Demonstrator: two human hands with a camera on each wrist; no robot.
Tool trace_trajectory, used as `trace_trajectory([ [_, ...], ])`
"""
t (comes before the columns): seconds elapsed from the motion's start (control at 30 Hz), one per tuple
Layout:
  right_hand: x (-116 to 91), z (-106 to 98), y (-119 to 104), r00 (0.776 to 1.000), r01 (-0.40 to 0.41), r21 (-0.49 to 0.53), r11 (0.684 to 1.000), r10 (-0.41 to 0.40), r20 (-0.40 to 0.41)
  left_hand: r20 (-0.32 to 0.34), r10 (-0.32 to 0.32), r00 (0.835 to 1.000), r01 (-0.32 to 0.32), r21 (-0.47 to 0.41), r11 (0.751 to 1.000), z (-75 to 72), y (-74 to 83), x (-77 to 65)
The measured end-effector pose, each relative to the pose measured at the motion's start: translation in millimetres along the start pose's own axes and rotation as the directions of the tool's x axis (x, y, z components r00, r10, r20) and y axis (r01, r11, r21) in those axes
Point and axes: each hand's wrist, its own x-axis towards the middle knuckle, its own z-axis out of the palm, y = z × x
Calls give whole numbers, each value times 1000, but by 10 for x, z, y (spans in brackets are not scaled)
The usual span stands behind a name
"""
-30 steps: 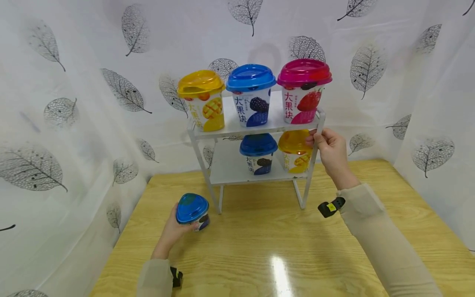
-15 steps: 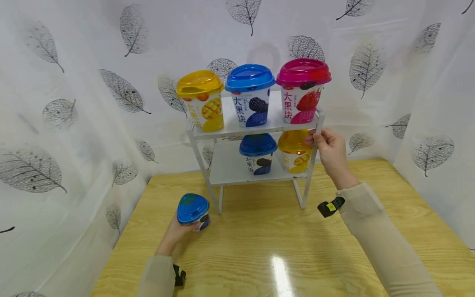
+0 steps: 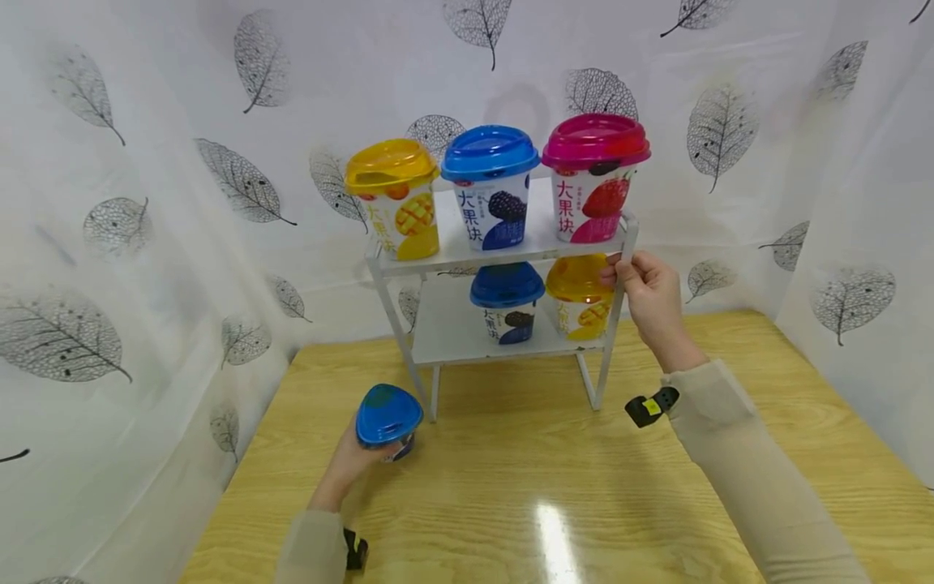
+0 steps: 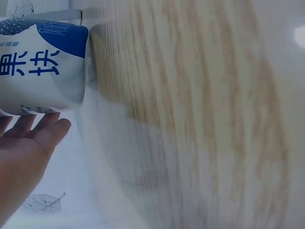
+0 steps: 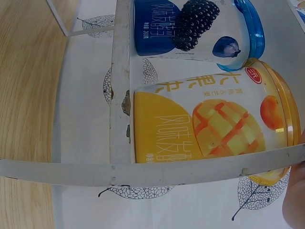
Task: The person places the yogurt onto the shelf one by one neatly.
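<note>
My left hand (image 3: 353, 461) grips a blue-lidded fruit yogurt cup (image 3: 388, 415) at the front left, close over the table. In the left wrist view its fingers (image 4: 39, 131) lie along the cup's white side, and the base is near the wood. My right hand (image 3: 653, 298) pinches the right post of a white two-tier rack (image 3: 441, 320). Its fingertips reach past the post to the yellow lid of a mango yogurt cup (image 3: 586, 304) on the lower shelf. Only a sliver of that hand shows in the right wrist view. A blackberry yogurt cup (image 3: 507, 304) stands left of the mango one.
On the top shelf stand a yellow-lidded cup (image 3: 397, 199), a blue-lidded cup (image 3: 491, 186) and a pink-lidded strawberry cup (image 3: 594, 178). The rack rests on a wooden table (image 3: 496, 470). Behind and at the sides hangs a white leaf-print curtain (image 3: 168, 284).
The left hand has shifted slightly to the right with its yogurt cup, whose lid has turned a little. My right hand stays at the rack post.
</note>
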Motion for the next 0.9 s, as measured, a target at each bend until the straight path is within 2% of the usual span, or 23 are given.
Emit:
trace_trajectory([
  [0.17,12,-3,-9,1000,0,15,1000,0,-2,11,56,998,-57,88,994,72,81,-19],
  [0.37,1,3,-10,1000,-4,16,1000,3,5,20,137,990,-138,113,984,184,216,-64],
  [0.47,-2,5,-11,1000,-5,19,1000,5,5,21,172,985,-173,163,971,235,318,-87],
  [0.63,1,9,-5,1000,-5,33,999,5,4,30,228,973,-230,135,964,304,638,-151],
  [0.7,3,9,1,1000,-3,39,999,3,3,28,238,971,-239,94,966,325,751,-162],
  [0.9,7,8,15,1000,3,57,998,-3,1,12,334,942,-333,117,936,373,855,-70],
])
